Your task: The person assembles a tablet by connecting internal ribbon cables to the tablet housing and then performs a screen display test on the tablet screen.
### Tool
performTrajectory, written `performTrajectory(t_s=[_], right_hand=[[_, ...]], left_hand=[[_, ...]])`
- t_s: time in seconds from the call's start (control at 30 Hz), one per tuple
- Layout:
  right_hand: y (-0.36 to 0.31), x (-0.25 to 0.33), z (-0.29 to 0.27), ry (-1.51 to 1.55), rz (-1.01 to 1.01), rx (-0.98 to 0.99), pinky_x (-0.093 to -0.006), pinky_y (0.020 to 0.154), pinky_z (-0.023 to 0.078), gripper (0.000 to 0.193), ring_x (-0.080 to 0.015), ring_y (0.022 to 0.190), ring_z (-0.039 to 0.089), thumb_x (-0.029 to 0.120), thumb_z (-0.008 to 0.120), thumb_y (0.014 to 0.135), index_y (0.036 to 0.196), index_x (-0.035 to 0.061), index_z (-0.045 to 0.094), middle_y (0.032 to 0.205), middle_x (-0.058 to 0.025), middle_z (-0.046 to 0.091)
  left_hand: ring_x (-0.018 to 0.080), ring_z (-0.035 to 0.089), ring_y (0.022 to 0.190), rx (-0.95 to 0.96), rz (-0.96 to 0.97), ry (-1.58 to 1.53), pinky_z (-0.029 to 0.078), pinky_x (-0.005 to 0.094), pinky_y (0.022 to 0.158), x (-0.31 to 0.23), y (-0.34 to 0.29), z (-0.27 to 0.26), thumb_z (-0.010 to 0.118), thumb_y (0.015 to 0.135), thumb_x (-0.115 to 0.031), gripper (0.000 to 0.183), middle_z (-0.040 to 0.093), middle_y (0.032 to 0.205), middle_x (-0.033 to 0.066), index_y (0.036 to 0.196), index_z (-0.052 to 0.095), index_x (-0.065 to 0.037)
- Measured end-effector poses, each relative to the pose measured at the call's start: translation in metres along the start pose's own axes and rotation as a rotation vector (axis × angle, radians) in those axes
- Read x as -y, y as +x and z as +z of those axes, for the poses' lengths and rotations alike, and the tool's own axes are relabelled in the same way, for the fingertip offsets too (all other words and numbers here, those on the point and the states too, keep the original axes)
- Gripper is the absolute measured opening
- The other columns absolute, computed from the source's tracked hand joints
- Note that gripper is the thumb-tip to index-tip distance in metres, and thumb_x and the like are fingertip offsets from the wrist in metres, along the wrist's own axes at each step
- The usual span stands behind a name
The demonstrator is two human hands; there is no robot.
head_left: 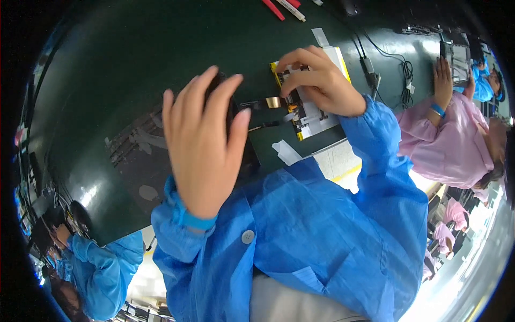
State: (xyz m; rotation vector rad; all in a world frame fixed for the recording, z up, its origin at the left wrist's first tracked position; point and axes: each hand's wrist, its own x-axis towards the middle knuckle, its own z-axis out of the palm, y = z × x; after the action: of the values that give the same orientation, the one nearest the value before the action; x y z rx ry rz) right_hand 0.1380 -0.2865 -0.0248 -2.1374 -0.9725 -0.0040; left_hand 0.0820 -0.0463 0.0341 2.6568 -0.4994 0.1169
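My left hand [201, 139] is open, its fingers spread above a dark flat device [249, 155]. The hand hides most of that device. My right hand [327, 80] is bent over a white flat panel [316, 121] with yellow edges and small dark circuit parts. Its fingers are curled but apart, near the panel's left edge; whether they touch it I cannot tell. Between the hands, a black flex strip with a gold tab [273, 102] reaches toward the panel. Below it lies a thin dark strip [265, 125]. Pale tape pieces stick out at the panel's upper and lower ends.
Red and white pens [289, 9] lie at the table's far edge. Black cables [406, 80] with a connector are to the right of the panel. A worn, marked dark area [142, 145] is left of my left hand. People in pink [450, 139] and blue [110, 268] sit on either side.
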Motion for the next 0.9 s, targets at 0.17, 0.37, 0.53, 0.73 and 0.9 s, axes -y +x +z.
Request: performTrajectory(t_s=[0.17,0.37,0.53,0.73,0.9], right_hand=[[0.009,-0.014,0.002,0.056,-0.047,0.079,-0.0360,0.087,0.041,0.031,-0.0270,0.100,0.048,-0.013,0.049,0.060,0.069,0.0104,0.066,0.110,-0.0096,0.057],[0.010,-0.016,0.002,0.061,-0.116,0.116,-0.0366,0.087,0.038,0.026,-0.0257,0.100,0.048,-0.011,0.053,0.062,0.064,0.0119,0.065,0.110,-0.0083,0.057],[0.018,-0.011,0.009,-0.037,-0.152,0.105,-0.0370,0.087,0.036,0.018,-0.0245,0.102,0.049,-0.006,0.061,0.064,0.064,0.0122,0.064,0.110,-0.0069,0.057],[0.020,-0.004,0.019,-0.148,-0.177,0.077,-0.0373,0.089,0.036,0.013,-0.0236,0.104,0.050,-0.002,0.066,0.064,0.062,0.0096,0.062,0.109,-0.0066,0.058],[0.018,0.003,-0.008,-0.170,-0.146,-0.055,-0.0344,0.080,0.040,0.010,-0.0219,0.095,0.053,0.004,0.060,0.068,0.075,0.0102,0.063,0.102,-0.0043,0.058]], left_hand=[[0.0298,0.043,0.120,0.031,0.022,0.015,0.013,0.0528,0.110,-0.013,0.019,0.041,0.065,0.079,-0.029,0.017,0.057,0.116,0.0073,0.078,0.063,-0.012],[0.0308,0.042,0.121,0.047,0.032,0.085,0.004,0.0611,0.109,-0.012,0.024,0.050,0.068,0.075,-0.024,0.016,0.058,0.112,0.0095,0.068,0.062,-0.011],[0.0295,0.038,0.125,0.093,0.024,0.086,0.006,0.0578,0.110,-0.009,0.023,0.052,0.067,0.073,-0.018,0.012,0.055,0.119,0.0054,0.071,0.057,-0.011],[0.0301,0.037,0.125,0.097,0.030,0.090,0.005,0.0598,0.109,-0.008,0.023,0.054,0.067,0.074,-0.020,0.012,0.055,0.118,0.0068,0.072,0.060,-0.011],[0.0293,0.043,0.121,0.024,0.049,0.074,0.009,0.0583,0.109,-0.007,0.025,0.051,0.066,0.077,-0.025,0.015,0.058,0.110,0.0082,0.083,0.064,-0.011]])
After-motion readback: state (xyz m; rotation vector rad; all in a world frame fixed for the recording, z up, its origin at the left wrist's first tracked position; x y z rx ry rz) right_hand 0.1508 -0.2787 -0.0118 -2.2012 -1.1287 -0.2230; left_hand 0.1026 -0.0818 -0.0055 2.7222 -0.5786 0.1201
